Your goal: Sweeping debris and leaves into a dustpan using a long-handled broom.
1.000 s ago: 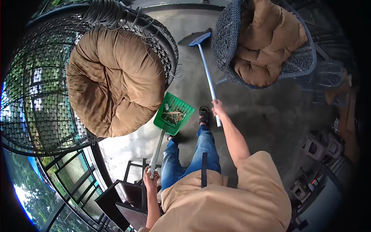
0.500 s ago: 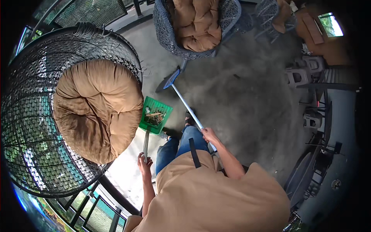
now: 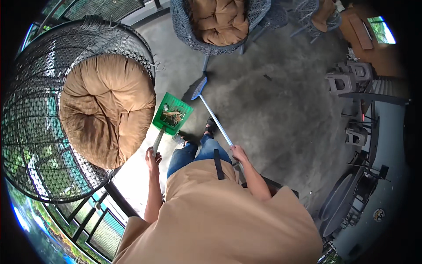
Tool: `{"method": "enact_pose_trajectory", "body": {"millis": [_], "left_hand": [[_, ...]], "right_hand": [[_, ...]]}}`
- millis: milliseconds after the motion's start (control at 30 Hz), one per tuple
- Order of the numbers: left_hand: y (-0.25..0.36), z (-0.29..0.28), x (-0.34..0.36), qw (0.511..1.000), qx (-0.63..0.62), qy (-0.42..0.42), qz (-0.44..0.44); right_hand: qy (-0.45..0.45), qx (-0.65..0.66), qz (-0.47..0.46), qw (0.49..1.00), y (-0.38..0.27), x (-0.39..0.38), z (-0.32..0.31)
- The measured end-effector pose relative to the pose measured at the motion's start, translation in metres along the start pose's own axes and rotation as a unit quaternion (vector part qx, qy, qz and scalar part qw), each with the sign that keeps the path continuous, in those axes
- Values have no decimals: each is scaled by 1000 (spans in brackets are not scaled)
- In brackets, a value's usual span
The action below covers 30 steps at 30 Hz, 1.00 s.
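My left hand (image 3: 153, 159) is closed round the grey handle of a green dustpan (image 3: 182, 104), which lies left of my feet with dry leaves and litter (image 3: 172, 116) in it. My right hand (image 3: 238, 153) grips the pale pole of a broom (image 3: 215, 118). The broom's blue head (image 3: 199, 88) with dark bristles rests on the floor beyond the dustpan, a short gap to its right. The bristles lie close to a leg of the far wicker chair.
At the left hangs a black wicker basket chair (image 3: 33, 110) with a brown cushion (image 3: 107, 110). A grey wicker armchair (image 3: 182, 26) stands ahead. Plastic stools (image 3: 340, 82) and a round dark table (image 3: 336, 204) line the right side. A small dark scrap (image 3: 267, 77) lies on the concrete floor (image 3: 281, 119).
The dustpan and my left hand have shifted left and slightly farther ahead. The broom head has moved slightly right. My view has shifted a little, and both hands keep their grips.
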<state>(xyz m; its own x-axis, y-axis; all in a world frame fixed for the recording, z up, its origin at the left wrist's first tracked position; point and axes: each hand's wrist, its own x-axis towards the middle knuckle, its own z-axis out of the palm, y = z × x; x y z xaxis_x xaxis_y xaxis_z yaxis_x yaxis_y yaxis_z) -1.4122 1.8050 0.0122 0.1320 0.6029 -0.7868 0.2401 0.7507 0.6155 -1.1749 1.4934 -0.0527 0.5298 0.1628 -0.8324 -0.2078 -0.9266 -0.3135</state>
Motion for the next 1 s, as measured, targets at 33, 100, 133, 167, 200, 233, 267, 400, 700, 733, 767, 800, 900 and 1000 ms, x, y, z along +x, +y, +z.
{"method": "enact_pose_trajectory", "body": {"millis": [33,100,133,167,200,233,267,400,700,733,767,800,900,1000], "left_hand": [[0,3,2,1000,5,1,2],[-1,7,2,999,34,8,-1],[0,9,6,999,35,-4,8],[0,17,10,999,35,-19,16],[1,22,12,999,40,-17,15],[4,27,12,999,46,-17,14],[7,32,13,998,56,-8,11],[7,39,29,997,75,-9,16],[7,80,80,981,177,-68,53],[6,86,85,981,177,-69,50],[5,92,90,978,186,-78,47],[3,97,97,976,195,-86,43],[-4,110,109,975,205,-79,31],[-9,116,117,977,198,-69,40]], "right_hand": [[0,-19,-16,1000,16,-5,-2],[-8,3,-27,1000,34,-18,-11],[-4,30,-33,999,41,-24,-16],[-11,25,-32,999,46,-30,-25],[9,-11,-31,999,51,-36,-34],[30,-45,-31,998,53,-44,-43],[23,-50,-33,998,44,-53,-56],[148,-186,-101,966,1,-99,-119],[234,-345,-151,896,-63,-55,-171],[219,-364,-176,888,-61,-37,-167],[204,-383,-200,879,-56,-23,-163],[201,-384,-198,879,-53,-10,-158],[195,-424,-190,864,-59,4,-142],[147,-439,-188,866,-76,-14,-127]]}}
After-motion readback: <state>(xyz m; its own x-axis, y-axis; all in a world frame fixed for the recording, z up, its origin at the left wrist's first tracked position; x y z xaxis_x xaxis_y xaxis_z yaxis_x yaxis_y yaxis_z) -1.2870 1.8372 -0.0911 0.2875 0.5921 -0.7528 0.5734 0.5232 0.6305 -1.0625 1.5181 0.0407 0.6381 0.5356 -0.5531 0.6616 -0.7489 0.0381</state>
